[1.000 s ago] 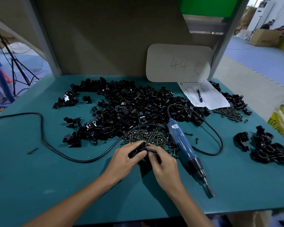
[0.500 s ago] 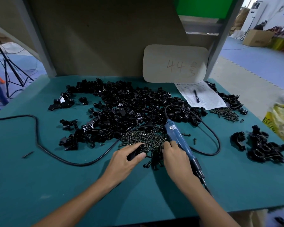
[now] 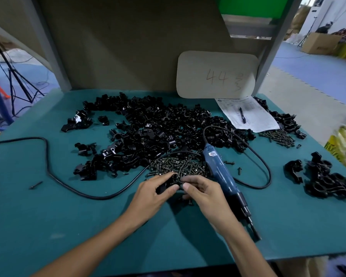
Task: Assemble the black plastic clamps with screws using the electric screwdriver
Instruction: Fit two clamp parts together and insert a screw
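Observation:
My left hand [image 3: 154, 188] grips a black plastic clamp [image 3: 169, 181] just above the green table, at the near edge of a heap of dark screws [image 3: 178, 166]. My right hand [image 3: 203, 190] meets it from the right, thumb and forefinger pinching something small at the clamp; it looks like a screw but is mostly hidden. The blue electric screwdriver [image 3: 221, 173] lies on the table right of my right hand, its bit pointing toward me. A big pile of loose black clamp parts [image 3: 158, 130] spreads behind the screws.
The screwdriver's black cable [image 3: 48, 168] loops across the left and round the right of the work spot. Several black clamps [image 3: 324, 178] lie at the right. A paper sheet with a pen [image 3: 248, 114], more screws [image 3: 280, 135] and a card marked 44 [image 3: 216, 74] stand behind.
My right hand went to the screw heap beside the screwdriver half a second ago and has come back to the clamp in my left hand. The screwdriver has not moved.

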`<action>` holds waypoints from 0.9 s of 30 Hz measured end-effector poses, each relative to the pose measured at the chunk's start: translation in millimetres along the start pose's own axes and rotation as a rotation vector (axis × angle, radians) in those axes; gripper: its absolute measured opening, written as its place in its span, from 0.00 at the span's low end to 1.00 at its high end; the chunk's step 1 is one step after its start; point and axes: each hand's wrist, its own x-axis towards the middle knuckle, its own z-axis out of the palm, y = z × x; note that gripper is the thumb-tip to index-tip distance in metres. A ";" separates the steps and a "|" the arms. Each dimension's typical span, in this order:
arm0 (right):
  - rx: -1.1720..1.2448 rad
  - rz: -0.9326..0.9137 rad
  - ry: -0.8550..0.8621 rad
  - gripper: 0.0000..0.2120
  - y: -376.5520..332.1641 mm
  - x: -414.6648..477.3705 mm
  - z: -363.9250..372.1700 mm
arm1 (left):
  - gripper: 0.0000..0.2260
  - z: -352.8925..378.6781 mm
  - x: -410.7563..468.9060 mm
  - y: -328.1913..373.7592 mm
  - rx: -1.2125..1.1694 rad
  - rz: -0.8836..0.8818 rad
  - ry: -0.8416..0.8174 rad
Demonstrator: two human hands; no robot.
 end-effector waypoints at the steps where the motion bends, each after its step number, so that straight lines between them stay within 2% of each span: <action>1: -0.017 -0.002 -0.017 0.06 0.6 1.9 -0.9 | 0.24 0.0 0.2 -0.4 -0.002 0.000 -0.001; 11: -0.032 0.014 -0.139 0.10 -1.7 18.1 -11.5 | 0.20 -1.0 -1.3 2.5 0.009 0.005 -0.035; 16: -0.018 0.041 -0.070 0.01 1.9 25.1 -9.0 | 0.24 -1.6 -1.7 3.7 0.034 0.007 -0.042; 20: -0.260 0.035 -0.079 0.10 4.4 28.0 -3.8 | 0.23 -2.6 -2.3 4.2 0.032 0.005 -0.055; 27: -0.620 -0.103 -0.256 0.07 -5.5 31.4 -16.2 | 0.26 -1.1 -1.7 2.4 0.054 0.016 -0.047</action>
